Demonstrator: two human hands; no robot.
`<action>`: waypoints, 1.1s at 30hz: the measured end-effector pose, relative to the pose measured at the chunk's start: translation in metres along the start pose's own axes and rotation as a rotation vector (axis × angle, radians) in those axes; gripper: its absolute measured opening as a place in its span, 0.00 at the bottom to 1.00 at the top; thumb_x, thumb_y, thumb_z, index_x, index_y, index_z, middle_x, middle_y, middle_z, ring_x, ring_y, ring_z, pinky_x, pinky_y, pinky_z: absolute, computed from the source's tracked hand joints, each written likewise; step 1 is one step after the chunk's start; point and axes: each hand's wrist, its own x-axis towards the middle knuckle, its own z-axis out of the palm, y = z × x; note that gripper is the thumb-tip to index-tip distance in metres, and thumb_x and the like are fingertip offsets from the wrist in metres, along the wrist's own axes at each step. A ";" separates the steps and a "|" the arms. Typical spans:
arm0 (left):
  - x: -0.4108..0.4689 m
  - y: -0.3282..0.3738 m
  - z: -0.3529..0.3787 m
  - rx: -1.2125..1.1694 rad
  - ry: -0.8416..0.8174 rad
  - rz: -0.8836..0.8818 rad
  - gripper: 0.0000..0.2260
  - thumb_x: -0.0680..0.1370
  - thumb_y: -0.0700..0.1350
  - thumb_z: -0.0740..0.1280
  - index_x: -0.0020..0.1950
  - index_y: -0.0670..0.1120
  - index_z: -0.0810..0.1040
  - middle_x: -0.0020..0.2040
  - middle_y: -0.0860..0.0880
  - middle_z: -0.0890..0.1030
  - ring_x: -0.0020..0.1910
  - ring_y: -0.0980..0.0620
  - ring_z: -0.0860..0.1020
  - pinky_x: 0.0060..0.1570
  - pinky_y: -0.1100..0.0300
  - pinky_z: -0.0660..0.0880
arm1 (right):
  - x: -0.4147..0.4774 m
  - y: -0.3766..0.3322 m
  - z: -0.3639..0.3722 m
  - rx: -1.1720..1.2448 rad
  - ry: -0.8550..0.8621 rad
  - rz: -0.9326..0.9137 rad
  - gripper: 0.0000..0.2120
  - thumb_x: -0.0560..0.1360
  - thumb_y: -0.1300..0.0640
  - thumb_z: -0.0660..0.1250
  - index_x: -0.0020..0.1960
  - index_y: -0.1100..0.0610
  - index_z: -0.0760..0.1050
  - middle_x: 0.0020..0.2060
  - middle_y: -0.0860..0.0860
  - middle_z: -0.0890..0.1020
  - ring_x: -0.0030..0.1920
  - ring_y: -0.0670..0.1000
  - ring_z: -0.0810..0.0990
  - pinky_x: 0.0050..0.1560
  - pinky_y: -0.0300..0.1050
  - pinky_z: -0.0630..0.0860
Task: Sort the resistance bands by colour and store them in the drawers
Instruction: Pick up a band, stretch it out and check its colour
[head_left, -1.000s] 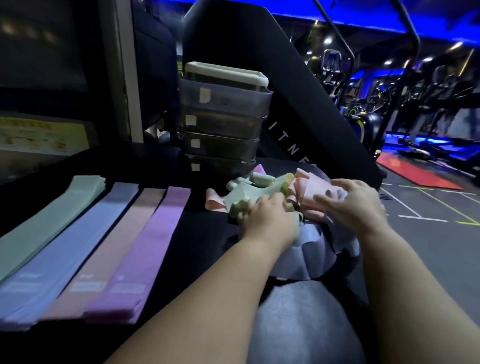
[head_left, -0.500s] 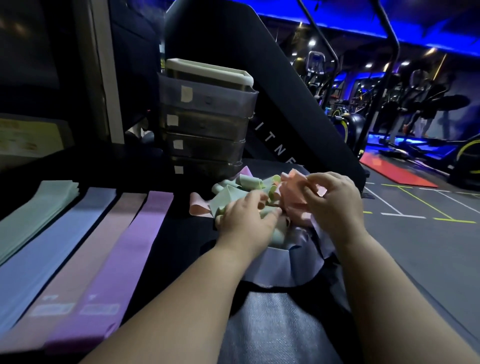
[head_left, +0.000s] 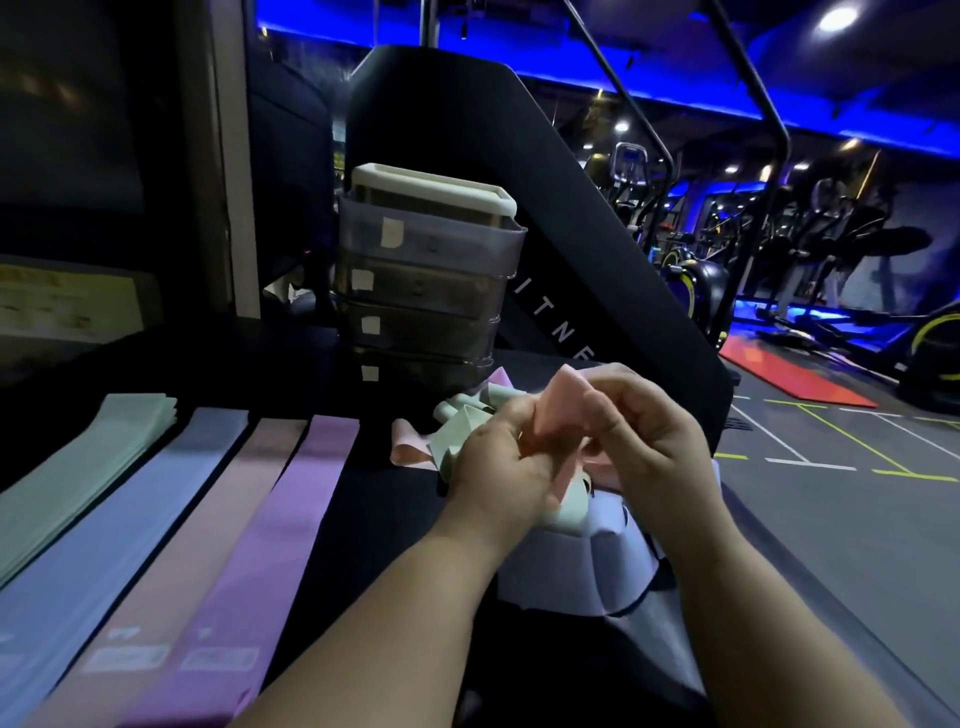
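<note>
A folded pink resistance band is lifted above a tangled heap of green and pink bands. My left hand pinches its lower part and my right hand grips its upper right side. Sorted stacks lie flat on the black table to the left: green, blue, pink and purple. A stack of translucent grey drawers with small white labels stands behind the heap, all shut.
A pale lilac cloth or bag lies under the heap at the table's right edge. A large black panel rises behind the drawers. Gym floor with machines extends to the right.
Both hands have come together and lifted the pink band out of the heap. The camera has moved closer and tilted up.
</note>
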 end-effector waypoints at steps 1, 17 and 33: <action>0.001 -0.001 0.000 -0.016 0.005 -0.026 0.11 0.73 0.48 0.71 0.55 0.51 0.82 0.45 0.51 0.84 0.47 0.53 0.82 0.54 0.51 0.79 | 0.000 0.001 -0.001 -0.012 0.015 -0.002 0.17 0.74 0.46 0.66 0.52 0.59 0.80 0.44 0.54 0.83 0.43 0.51 0.81 0.43 0.46 0.77; 0.005 0.017 -0.021 -0.632 0.067 -0.219 0.21 0.69 0.54 0.74 0.59 0.48 0.81 0.57 0.42 0.83 0.55 0.45 0.82 0.56 0.48 0.78 | -0.001 0.008 -0.003 0.159 -0.340 0.162 0.07 0.74 0.56 0.71 0.52 0.56 0.81 0.46 0.47 0.84 0.49 0.44 0.82 0.49 0.36 0.76; 0.021 -0.012 -0.031 -0.230 0.138 -0.330 0.18 0.61 0.64 0.72 0.49 0.62 0.82 0.57 0.48 0.82 0.69 0.38 0.70 0.62 0.40 0.74 | 0.009 0.000 -0.018 0.481 0.111 0.305 0.07 0.81 0.62 0.60 0.45 0.60 0.73 0.28 0.49 0.75 0.27 0.46 0.71 0.30 0.37 0.71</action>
